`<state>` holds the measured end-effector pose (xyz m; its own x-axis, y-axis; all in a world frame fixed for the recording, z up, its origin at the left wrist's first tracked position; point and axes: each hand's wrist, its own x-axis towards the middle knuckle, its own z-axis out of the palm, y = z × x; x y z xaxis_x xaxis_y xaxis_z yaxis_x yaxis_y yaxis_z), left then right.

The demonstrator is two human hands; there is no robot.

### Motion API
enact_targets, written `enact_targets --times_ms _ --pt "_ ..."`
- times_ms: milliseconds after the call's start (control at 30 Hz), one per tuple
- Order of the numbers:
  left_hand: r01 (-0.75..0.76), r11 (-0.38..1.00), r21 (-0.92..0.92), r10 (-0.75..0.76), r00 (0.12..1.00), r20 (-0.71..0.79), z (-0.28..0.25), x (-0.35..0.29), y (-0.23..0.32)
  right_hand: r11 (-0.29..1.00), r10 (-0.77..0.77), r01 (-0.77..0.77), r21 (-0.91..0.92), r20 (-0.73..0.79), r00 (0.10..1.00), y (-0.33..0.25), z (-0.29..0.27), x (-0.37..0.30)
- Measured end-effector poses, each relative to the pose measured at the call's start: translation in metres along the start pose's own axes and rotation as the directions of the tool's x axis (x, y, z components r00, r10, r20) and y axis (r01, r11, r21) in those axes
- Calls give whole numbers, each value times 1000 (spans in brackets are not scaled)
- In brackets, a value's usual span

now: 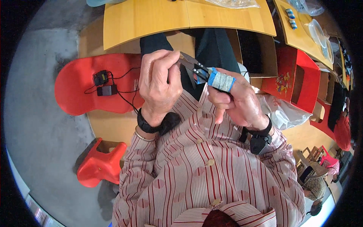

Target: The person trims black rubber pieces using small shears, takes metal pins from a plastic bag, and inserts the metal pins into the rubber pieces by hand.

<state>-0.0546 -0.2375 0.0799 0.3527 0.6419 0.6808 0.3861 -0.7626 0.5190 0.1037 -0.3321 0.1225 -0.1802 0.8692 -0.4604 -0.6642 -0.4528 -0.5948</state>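
Observation:
My right hand point(236, 98) is closed around a bladed tool with black riveted handles point(201, 72). Blue and pale wrapping point(222, 81) covers its grip end. Dark metal blades point(189, 59) point up and left; whether they are scissors or small knives I cannot tell. My left hand point(160, 77) is closed, thumb and fingers pinched together right beside the blade tips. What sits in that pinch, if anything, is hidden. Both hands are raised above my lap, in front of my striped shirt.
A yellow wooden table point(151, 19) spans the far side. On the left, a red chair point(72, 83) bears small black devices point(107, 90) with cables. A red bin point(302, 75) with small scraps and a clear plastic bag point(281, 111) are right. Two striped rolls point(290, 13) lie far right.

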Motion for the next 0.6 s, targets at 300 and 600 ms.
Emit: enact_targets --times_ms 300,600 --pt "89 991 -103 -89 996 4 2 -8 -4 999 2 -1 -49 20 1000 -1 -4 4" --pt "196 957 -215 -205 978 -21 3 -12 -5 1000 6 -6 7 37 999 3 -15 5"
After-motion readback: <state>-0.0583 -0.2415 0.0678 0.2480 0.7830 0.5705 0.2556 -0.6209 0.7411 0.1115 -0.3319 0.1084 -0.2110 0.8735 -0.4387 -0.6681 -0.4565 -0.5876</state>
